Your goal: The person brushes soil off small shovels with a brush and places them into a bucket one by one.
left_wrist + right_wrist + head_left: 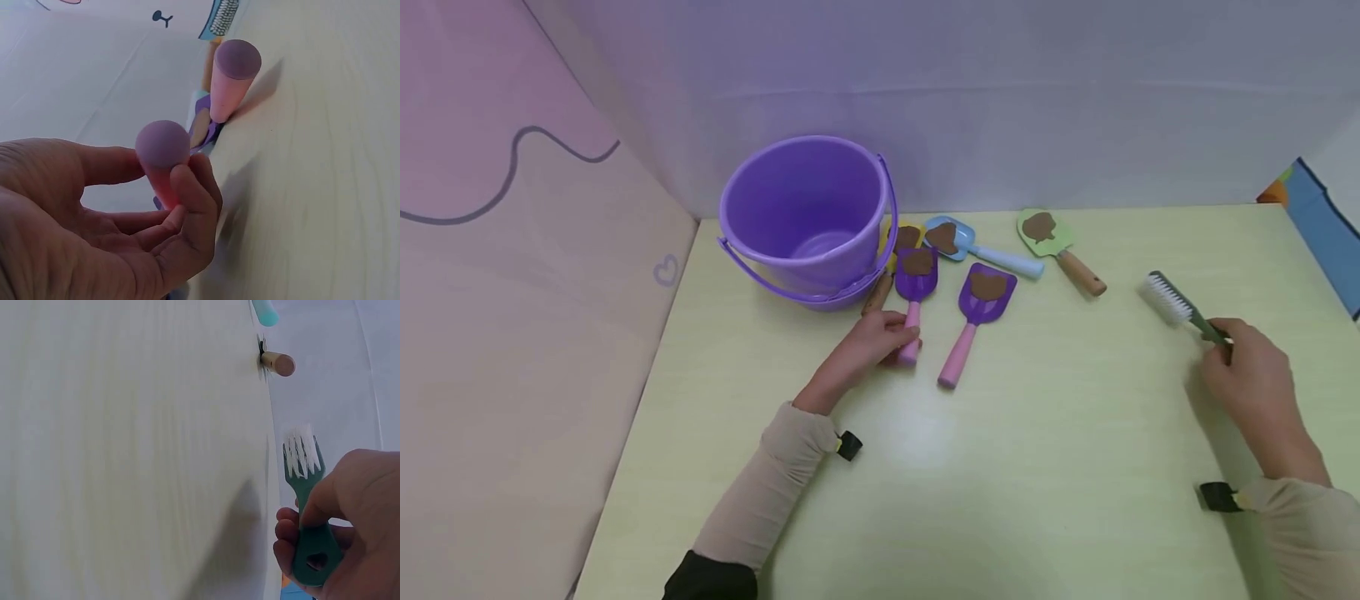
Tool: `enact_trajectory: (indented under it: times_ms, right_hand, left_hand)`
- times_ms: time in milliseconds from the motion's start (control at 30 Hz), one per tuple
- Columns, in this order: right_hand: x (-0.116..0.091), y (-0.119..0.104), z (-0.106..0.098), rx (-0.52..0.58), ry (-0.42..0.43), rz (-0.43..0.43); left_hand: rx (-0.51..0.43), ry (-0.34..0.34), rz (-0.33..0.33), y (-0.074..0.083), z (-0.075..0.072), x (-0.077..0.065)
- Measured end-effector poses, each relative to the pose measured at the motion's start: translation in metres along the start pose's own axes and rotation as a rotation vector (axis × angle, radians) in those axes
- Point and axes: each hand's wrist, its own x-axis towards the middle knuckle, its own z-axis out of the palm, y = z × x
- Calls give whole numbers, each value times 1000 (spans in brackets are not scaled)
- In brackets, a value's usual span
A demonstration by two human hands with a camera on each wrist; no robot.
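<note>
My left hand (pixel 876 340) grips the pink handle (pixel 162 149) of a purple toy shovel (pixel 916 285), which has a brown patch on its blade. A second purple shovel (pixel 979 310) with a pink handle lies just to the right, apart from the hand. My right hand (pixel 1255 371) holds a green-handled brush (pixel 307 487) at the right side of the table, its white bristles (pixel 1168 297) pointing away from the hand. The brush is held above the tabletop, over a shadow.
A purple bucket (pixel 805 262) with its handle lowered stands at the back left. Beside it lie a yellow shovel (pixel 891 265), partly hidden, a blue shovel (pixel 992 254) and a green shovel (pixel 1060 254), each with a brown patch. A pale wall (pixel 1037 108) borders the table's back edge.
</note>
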Motion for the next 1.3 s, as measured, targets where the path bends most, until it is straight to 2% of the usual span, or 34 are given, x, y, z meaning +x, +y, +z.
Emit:
enact_trajectory:
  times_ms: [67, 167, 533, 700, 833, 1000, 1300]
  right_hand:
    - [-2, -2, 2, 16, 19, -10]
    - [-4, -5, 6, 34, 48, -30]
    - [-12, -23, 11, 81, 46, -139]
    - [-13, -33, 12, 98, 64, -181]
    - [-15, -42, 10, 114, 68, -202]
    - [-20, -53, 9, 136, 60, -225]
    - [-29, -79, 12, 158, 111, -390]
  left_hand:
    - [-91, -33, 3, 1, -2, 0]
    - [-147, -49, 14, 1, -4, 0]
    - [-199, -111, -3, 2, -4, -5]
    - [-191, -195, -21, 2, -4, -16]
    - [-232, -266, -22, 3, -5, -26]
    - [-281, -336, -57, 5, -3, -40]
    - [-357, -473, -62, 3, 5, -66]
